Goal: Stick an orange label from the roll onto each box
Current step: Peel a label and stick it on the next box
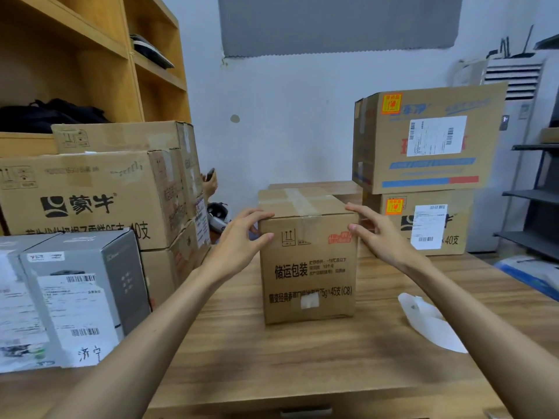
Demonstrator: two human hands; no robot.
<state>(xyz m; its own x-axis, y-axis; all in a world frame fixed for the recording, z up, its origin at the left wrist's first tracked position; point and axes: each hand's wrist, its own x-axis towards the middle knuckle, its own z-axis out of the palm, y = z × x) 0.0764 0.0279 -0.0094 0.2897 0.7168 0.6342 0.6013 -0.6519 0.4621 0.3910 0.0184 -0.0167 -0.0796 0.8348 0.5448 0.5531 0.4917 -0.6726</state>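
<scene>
A brown cardboard box (307, 267) with taped top stands upright in the middle of the wooden table (272, 358). My left hand (239, 237) grips its upper left corner, fingers curled over the top and thumb on the front face. My right hand (375, 231) rests against the upper right corner with fairly straight fingers, thumb touching the front. I see no orange label on this box. Two stacked boxes at the right each carry an orange label, the upper (391, 103) and the lower (394, 206). No label roll is in view.
A white strip of backing paper (429, 322) lies on the table at the right. Cardboard boxes (90, 195) stack at the left beside grey boxes (75, 297). Wooden shelves (90, 55) stand behind. Another person's hand (209, 181) shows past the left stack.
</scene>
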